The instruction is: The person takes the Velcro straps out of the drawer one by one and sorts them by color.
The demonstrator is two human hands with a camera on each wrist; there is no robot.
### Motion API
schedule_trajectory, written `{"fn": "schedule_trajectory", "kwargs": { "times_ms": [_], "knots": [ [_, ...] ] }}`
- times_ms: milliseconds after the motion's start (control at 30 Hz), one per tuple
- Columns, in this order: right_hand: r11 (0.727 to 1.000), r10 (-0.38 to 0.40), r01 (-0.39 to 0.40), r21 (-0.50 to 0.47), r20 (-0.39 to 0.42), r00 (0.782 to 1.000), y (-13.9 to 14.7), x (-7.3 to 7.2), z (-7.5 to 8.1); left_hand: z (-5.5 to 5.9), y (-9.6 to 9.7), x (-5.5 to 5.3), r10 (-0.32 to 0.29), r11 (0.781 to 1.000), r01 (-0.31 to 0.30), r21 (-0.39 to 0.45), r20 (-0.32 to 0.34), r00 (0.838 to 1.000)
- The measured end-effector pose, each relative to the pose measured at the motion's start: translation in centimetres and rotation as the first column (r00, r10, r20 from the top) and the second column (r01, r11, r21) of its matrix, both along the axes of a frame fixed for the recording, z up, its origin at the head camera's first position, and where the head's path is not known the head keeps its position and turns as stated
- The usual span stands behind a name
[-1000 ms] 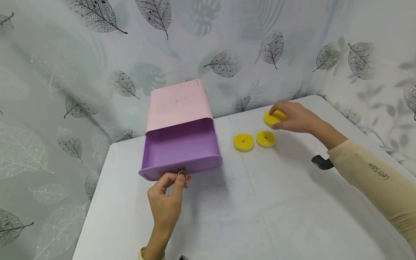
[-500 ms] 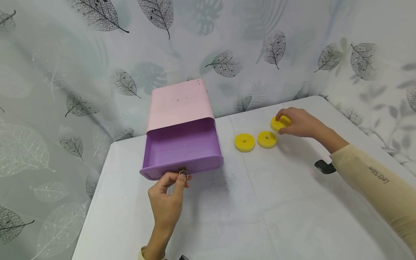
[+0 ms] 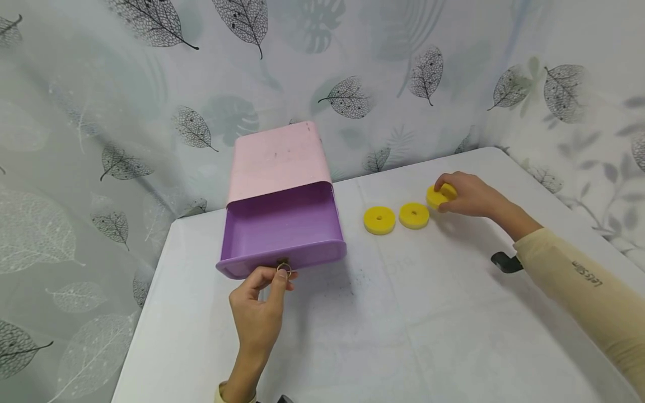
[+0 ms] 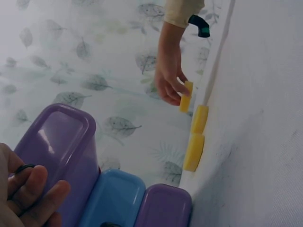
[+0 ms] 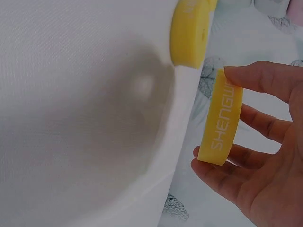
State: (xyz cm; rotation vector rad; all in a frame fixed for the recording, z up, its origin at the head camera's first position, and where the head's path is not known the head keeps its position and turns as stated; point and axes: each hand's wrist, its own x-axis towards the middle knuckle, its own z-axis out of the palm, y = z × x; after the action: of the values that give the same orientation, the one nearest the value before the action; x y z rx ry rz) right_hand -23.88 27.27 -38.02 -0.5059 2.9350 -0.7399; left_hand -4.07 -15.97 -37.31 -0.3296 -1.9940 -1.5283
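Note:
My left hand (image 3: 256, 320) pinches the small metal ring pull (image 3: 289, 269) on a purple drawer (image 3: 319, 255). This drawer stands pulled out of a pink cabinet (image 3: 278, 159), and its visible inside holds nothing. My right hand (image 3: 470, 195) grips a thick yellow disc (image 5: 220, 118) by its edge, thumb on one side and fingers on the other. White letters starting "SHENGW" run along its rim. The disc is held above the table in the left wrist view. Two more yellow discs with center holes lie close together: one disc (image 3: 372, 225) left, the other disc (image 3: 410, 220) right.
Below the pulled-out drawer, the left wrist view shows a blue drawer (image 4: 118, 194) and another purple drawer (image 4: 165, 205), both pushed in. A white cloth covers the table (image 3: 428, 313). Leaf-patterned curtain (image 3: 302, 73) hangs behind it. A dark curved piece (image 3: 505, 263) sticks out by the right sleeve.
My right hand has moved to the right and a little nearer with the yellow disc. My left hand, the drawer and the other two discs have stayed put.

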Motion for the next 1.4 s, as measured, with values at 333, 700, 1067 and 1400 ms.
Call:
{"fn": "schedule_trajectory", "kwargs": {
  "times_ms": [333, 700, 1067, 1400],
  "knots": [
    [1.000, -0.013, 0.013, -0.006, 0.016, 1.000, 0.7, -0.1, -0.9, 0.1, 0.0, 0.1, 0.007, 1.000, -0.007, -0.001, 0.007, 1.000],
    [0.999, -0.029, 0.028, 0.023, 0.070, 0.997, 0.8, -0.5, -2.3, 0.0, -0.1, 0.1, -0.001, 1.000, 0.001, 0.003, 0.025, 1.000],
    [1.000, -0.023, 0.022, 0.020, 0.071, 0.997, 0.7, -0.5, -3.3, -0.1, -0.1, 0.0, -0.001, 1.000, 0.001, -0.001, 0.011, 1.000],
    [0.999, -0.029, 0.027, 0.027, 0.079, 0.996, 0.7, -0.5, -3.4, 0.0, -0.1, 0.1, -0.005, 1.000, 0.005, -0.001, 0.010, 1.000]
  ]
}}
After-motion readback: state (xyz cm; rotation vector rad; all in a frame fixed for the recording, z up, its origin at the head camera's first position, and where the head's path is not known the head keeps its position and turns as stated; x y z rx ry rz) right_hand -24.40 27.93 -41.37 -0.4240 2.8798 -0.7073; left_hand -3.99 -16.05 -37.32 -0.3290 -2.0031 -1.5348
